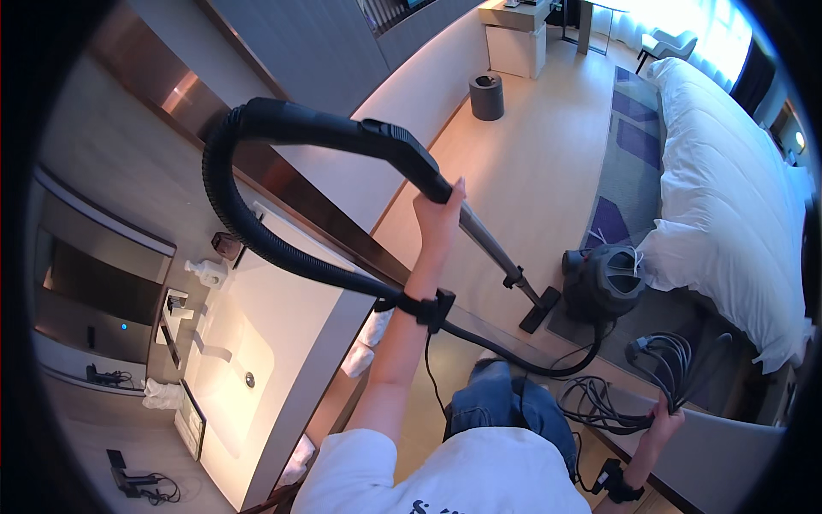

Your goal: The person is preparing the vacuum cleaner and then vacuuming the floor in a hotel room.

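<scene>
My left hand (438,215) is closed around the upper end of the vacuum cleaner's metal wand (491,241), just below its black handle (392,138). A ribbed black hose (257,241) loops from that handle past my forearm to the canister vacuum cleaner (607,279), which stands by the bed. The wand slants down to a black floor nozzle (539,310) on the floor. At the lower right, my right hand (664,421) grips a coiled dark power cord (597,405), whose loops hang on both sides of the fist; a plug (639,347) shows among them.
A washbasin (241,366) in a white counter lies at the left, with rolled towels (359,353) below. A bed with a white duvet (713,186) stands right, beside a patterned rug (632,141). Farther off are a grey waste bin (486,99) and an armchair (668,46).
</scene>
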A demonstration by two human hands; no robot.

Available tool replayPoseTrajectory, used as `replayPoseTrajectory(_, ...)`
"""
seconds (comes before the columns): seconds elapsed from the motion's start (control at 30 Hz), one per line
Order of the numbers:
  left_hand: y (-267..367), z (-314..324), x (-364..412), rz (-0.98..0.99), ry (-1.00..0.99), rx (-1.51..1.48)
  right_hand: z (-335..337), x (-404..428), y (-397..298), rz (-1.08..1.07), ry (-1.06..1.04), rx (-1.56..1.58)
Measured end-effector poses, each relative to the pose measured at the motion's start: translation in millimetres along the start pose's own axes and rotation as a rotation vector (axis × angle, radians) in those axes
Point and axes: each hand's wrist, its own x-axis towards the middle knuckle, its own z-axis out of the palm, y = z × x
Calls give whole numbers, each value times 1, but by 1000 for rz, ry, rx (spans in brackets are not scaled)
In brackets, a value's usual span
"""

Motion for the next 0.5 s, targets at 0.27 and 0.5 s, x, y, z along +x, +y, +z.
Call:
replayPoseTrajectory(0.27, -11, 9, 14, 61, 20, 43, -1, -1, 4, 4, -33, 7)
replayPoseTrajectory(0.5, -16, 16, 22, -19, 24, -10, -4, 0, 10, 16, -22, -5)
